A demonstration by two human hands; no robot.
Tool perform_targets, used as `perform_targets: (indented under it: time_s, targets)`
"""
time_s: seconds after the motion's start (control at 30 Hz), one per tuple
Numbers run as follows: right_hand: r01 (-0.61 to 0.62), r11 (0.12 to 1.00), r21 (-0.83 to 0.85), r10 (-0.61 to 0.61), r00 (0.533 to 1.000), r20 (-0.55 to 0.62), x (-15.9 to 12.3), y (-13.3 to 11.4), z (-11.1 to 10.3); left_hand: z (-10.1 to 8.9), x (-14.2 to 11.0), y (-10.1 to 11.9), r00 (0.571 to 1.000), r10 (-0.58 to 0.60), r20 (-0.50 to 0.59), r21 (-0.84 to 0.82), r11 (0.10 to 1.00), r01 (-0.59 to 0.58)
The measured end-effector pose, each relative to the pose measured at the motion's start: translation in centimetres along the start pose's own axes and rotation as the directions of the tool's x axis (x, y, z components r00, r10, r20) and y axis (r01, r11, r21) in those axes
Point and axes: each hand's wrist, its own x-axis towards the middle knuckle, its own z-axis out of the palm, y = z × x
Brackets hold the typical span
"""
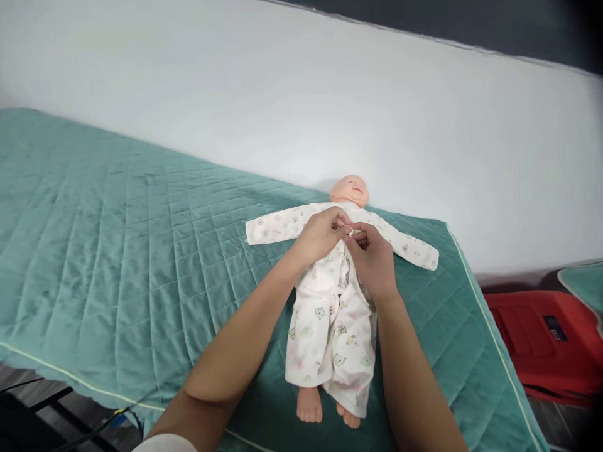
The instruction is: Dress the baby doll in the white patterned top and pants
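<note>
A baby doll point(351, 188) lies on its back on a green quilted cover point(117, 251), dressed in a white printed romper point(330, 326) with sleeves spread wide. My left hand point(320, 235) and my right hand point(374, 260) meet over the doll's chest just below the neck. Both are closed in a pinch on the romper's front opening, fingertips touching. The doll's bare feet point(309, 405) stick out toward me.
A white wall point(330, 100) rises behind the bed. The cover's right edge point(485, 326) drops off beside a red plastic box point(546, 339). Dark cables point(47, 402) run under the near left edge. Another green cloth corner point(584, 282) shows at far right.
</note>
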Motion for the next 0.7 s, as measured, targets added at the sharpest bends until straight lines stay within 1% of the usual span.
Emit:
perform_targets:
  time_s: [0.07, 0.17, 0.27, 0.33, 0.4, 0.47, 0.53, 0.63, 0.7]
  targets:
    - [0.032, 0.997, -0.064, -0.032, 0.999, 0.002, -0.1, -0.1, 0.2, 0.2, 0.0, 0.0, 1.000, 0.012, -0.003, 0.026, 1.000, -0.012]
    - [0.054, 0.994, -0.100, -0.054, 0.999, 0.004, -0.3, -0.2, 0.3, 0.5, 0.2, -0.1, 0.999, 0.008, -0.034, 0.070, 0.998, -0.006]
    - [0.075, 0.986, -0.148, -0.072, 0.997, 0.027, -0.6, -0.3, -0.1, 0.6, 0.3, -0.2, 0.998, -0.001, -0.061, 0.111, 0.994, 0.008]
    - [0.099, 0.969, -0.226, -0.089, 0.995, 0.051, -1.0, -0.6, -0.7, 0.4, 0.2, -0.2, 0.997, 0.006, -0.077, 0.143, 0.990, 0.005]
    - [0.114, 0.934, -0.339, -0.094, 0.993, 0.075, -1.6, -1.0, -1.5, 0.1, 0.0, -0.1, 0.997, 0.024, -0.075, 0.170, 0.985, -0.011]
    - [0.111, 0.892, -0.438, -0.072, 0.992, 0.104, -2.1, -1.6, -2.4, -0.5, -0.4, 0.3, 0.999, 0.039, -0.021, 0.191, 0.981, -0.035]
    - [0.089, 0.879, -0.469, -0.025, 0.990, 0.141, -2.5, -2.1, -3.2, -1.2, -0.9, 0.9, 0.994, 0.051, 0.096, 0.205, 0.976, -0.070]
    - [0.021, 0.921, -0.390, 0.055, 0.981, 0.184, -2.5, -2.3, -4.1, -2.0, -1.6, 1.6, 0.957, 0.088, 0.277, 0.233, 0.960, -0.155]
    - [-0.026, 0.952, -0.304, 0.093, 0.973, 0.210, -2.3, -2.0, -4.4, -2.2, -1.9, 1.8, 0.935, 0.109, 0.337, 0.269, 0.941, -0.206]
